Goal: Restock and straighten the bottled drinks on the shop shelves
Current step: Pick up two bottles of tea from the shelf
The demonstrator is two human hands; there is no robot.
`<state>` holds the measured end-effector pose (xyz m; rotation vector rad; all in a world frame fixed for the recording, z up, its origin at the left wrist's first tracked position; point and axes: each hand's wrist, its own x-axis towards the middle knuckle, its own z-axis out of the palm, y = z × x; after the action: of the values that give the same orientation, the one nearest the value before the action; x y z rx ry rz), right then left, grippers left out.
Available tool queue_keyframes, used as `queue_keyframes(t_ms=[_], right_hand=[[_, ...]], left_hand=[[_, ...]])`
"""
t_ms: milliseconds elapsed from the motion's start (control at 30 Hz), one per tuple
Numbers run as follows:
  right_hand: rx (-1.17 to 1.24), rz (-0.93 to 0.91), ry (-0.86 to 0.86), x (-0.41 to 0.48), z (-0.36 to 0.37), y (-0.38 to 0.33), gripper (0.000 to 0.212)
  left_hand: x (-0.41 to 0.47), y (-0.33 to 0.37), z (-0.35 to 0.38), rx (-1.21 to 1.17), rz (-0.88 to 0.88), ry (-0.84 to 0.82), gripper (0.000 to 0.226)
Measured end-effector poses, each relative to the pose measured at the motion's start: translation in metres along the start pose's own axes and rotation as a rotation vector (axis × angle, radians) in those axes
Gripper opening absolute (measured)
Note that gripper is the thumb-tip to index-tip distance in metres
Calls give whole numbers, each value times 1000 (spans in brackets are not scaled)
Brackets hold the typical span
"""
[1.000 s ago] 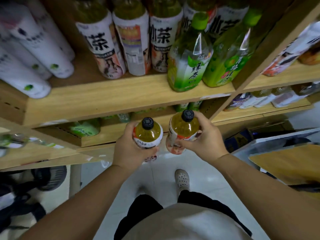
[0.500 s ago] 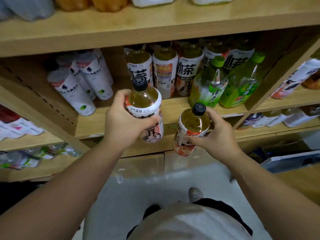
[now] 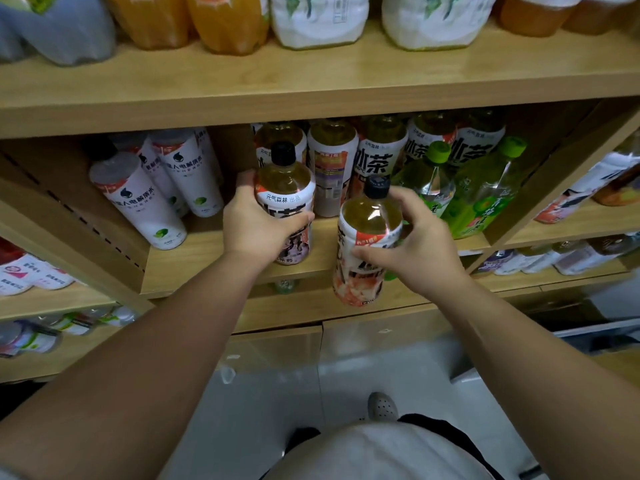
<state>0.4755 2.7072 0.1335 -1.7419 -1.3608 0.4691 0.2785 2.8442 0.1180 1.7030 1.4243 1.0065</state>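
Fingers point(image 3: 246, 180) of the left hand point(image 3: 254, 226) grip a black-capped amber tea bottle point(image 3: 284, 183), now lifted to the wooden shelf point(image 3: 194, 261) front; the right hand point(image 3: 419, 251) grips the twin bottle point(image 3: 367, 230) just below, unplaced.

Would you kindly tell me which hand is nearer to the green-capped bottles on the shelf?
Right. The right hand, gripping a tea bottle, sits left of the green-capped bottles; the left hand grips a second bottle farther left.

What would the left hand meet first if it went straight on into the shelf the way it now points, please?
Probably the back tea bottle, standing directly behind the held bottle that the left hand grips; depth between them is unclear.
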Motion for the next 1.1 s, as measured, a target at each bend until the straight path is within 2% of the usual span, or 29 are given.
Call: queue_keyframes(t_ms=[133,367,533,733,1100], right_hand=[[3,-13,8,21,5,-16,94],[12,15,-17,55,21,-17,79],[25,46,0,55,27,-2,73],[82,143,-44,45,40,25,96],[-113,212,101,49,66,14,83]], left_hand=[[1,-8,0,2,18,8,97],[0,-12,-1,37,70,-23,104],[-8,-24,-9,6,51,-121,100],[-8,-33,-17,-55,-9,-237,70],[-13,-30,-6,-44,-6,-169,71]])
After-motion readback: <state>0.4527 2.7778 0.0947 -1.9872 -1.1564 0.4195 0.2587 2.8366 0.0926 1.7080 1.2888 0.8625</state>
